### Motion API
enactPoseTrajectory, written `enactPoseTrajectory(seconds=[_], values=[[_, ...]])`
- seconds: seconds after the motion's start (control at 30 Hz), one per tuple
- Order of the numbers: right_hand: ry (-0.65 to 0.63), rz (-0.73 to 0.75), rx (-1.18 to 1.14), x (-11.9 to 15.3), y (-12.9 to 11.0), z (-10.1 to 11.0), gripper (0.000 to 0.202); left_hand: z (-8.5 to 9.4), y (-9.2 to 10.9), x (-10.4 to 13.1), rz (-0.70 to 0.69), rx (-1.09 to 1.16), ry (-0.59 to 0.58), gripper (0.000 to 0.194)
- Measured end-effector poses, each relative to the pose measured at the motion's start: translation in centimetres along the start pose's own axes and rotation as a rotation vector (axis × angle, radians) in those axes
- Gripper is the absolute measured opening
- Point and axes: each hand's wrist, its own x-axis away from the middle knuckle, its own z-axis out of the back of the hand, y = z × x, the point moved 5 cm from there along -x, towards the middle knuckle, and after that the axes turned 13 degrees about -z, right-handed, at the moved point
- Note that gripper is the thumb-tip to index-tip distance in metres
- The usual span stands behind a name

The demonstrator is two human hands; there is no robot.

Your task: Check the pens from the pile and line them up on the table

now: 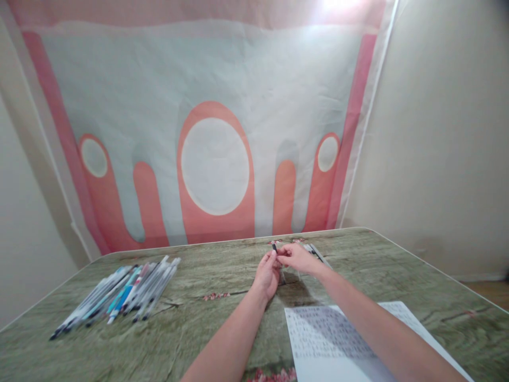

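Observation:
Above the far part of the table, my left hand (265,275) is closed around a slim pen (274,248). The pen's black end pokes up past the thumb and fingertips; most of its length is hidden by my hands. My right hand (296,257) meets the left from the right side, its fingers pinched together by the pen. What lies between those right fingertips is too small to make out. Just behind my right wrist, a few pens (318,253) lie on the table, partly covered by the hand.
A wide pile of pens (131,289), mostly clear-bodied with some blue and teal, lies on the left of the wood-patterned table (214,331). Handwritten paper (326,339) lies at the front right under my right forearm. A patterned cloth (214,164) hangs behind the table.

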Motion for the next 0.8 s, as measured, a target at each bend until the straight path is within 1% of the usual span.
enactPoseTrajectory(seconds=[0.03, 0.1, 0.17, 0.23, 0.3, 0.4, 0.53, 0.63, 0.7, 0.8], values=[[0.036, -0.024, 0.055, -0.2, 0.4, 0.4, 0.018, 0.0, -0.1, 0.0, -0.001, -0.02, -0.001, 0.029], [0.157, -0.09, 0.202, -0.4, 1.6, 1.4, 0.018, 0.4, -0.4, 0.2, -0.005, -0.109, 0.025, 0.038], [0.306, -0.16, 0.373, -0.5, 2.7, 2.5, 0.019, 0.9, -0.7, 0.4, -0.023, -0.258, 0.059, 0.044], [0.391, -0.216, 0.53, -0.4, 3.6, 2.9, 0.025, 1.2, -0.9, 0.7, -0.066, -0.399, 0.067, 0.047], [0.406, -0.253, 0.643, -0.4, 4.2, 2.7, 0.029, 1.2, -1.1, 0.9, -0.109, -0.476, 0.048, 0.048], [0.388, -0.28, 0.735, -0.2, 4.6, 2.1, 0.031, 1.0, -1.2, 1.0, -0.126, -0.511, 0.028, 0.044], [0.355, -0.302, 0.783, -0.1, 4.7, 1.8, 0.025, 1.1, -1.3, 0.7, -0.118, -0.526, 0.046, 0.04], [0.36, -0.284, 0.785, -0.2, 4.6, 2.1, 0.023, 1.2, -1.3, 0.6, -0.134, -0.571, 0.019, 0.038], [0.375, -0.271, 0.779, -0.2, 4.4, 2.6, 0.021, 0.9, -1.0, 0.8, -0.157, -0.643, -0.051, 0.035], [0.41, -0.291, 0.777, -0.2, 4.3, 4.2, 0.017, -0.5, -0.5, 1.7, -0.199, -0.794, -0.247, 0.031]])
